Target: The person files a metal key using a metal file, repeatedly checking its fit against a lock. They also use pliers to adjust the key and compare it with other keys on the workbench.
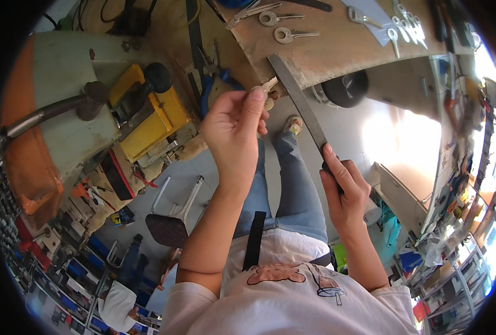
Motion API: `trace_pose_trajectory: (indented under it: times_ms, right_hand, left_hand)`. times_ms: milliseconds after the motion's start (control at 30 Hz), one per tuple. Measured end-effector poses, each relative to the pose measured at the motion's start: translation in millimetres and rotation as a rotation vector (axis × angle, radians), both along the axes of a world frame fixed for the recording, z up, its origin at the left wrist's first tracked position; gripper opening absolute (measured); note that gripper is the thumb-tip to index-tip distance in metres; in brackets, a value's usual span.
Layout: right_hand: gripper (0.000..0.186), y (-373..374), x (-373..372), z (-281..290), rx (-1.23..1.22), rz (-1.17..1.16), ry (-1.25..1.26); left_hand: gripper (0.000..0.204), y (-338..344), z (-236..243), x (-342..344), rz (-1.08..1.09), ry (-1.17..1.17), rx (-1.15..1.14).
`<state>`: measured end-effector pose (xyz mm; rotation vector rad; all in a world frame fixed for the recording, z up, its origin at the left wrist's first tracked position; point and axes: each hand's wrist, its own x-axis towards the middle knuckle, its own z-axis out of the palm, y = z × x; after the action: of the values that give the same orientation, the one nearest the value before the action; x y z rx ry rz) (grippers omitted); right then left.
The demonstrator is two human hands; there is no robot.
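"Head view: what's held?"

"The left hand (234, 125) pinches what looks like a brass key (270, 84), mostly finger-hidden, left of the flat file (299, 101) gripped by the right hand (345, 187)."

"Tip?"

"I'd brace it on the wooden bench (326, 53), strokes level."

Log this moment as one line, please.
left hand: pinching small key-like piece; right hand: holding flat file; file contact: unclear; loose keys: on workbench

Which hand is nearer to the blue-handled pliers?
Left. The left hand is close by the handles of the pliers, just to their lower right in the picture; the right hand is much farther right and lower, gripping the file.
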<state>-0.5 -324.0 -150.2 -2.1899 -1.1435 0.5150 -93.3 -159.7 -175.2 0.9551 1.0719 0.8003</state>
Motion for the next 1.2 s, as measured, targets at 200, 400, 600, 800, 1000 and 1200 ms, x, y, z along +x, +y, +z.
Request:
trace_pose_trajectory:
  times_ms: [200, 400, 600, 800, 1000, 1200]
  right_hand:
    - [0.050, -2.9, 2.7, 1.5, -0.050, 0.036, -0.141]
    - [0.050, 1.0, 2.7, -0.4, -0.025, 0.079, -0.248]
    - [0.052, 37.9, 10.7, 0.2, -0.024, 0.134, -0.265]
    - [0.055, 22.0, 10.4, 7.4, -0.083, 0.027, -0.222]
    - [0.051, 3.9, 1.8, 7.9, 0.087, 0.047, -0.205]
    - [0.052, -12.6, -1.5, -5.8, -0.007, 0.081, -0.169]
  left_hand:
    - [0.024, 3.1, -3.6, -4.8, -0.256, 0.010, 0.000]
    - [0.023, 3.5, -7.5, -1.7, -0.358, 0.307, 0.454]
    - [0.022, 6.2, -10.6, -2.9, -0.378, 0.308, 0.535]
    - [0.021, 7.7, -11.4, -0.1, -0.388, 0.302, 0.627]
    - [0.019, 5.4, -13.7, -6.2, -0.353, 0.453, 0.924]
    - [0.014, 0.0, -10.1, -5.7, -0.319, 0.495, 0.831]
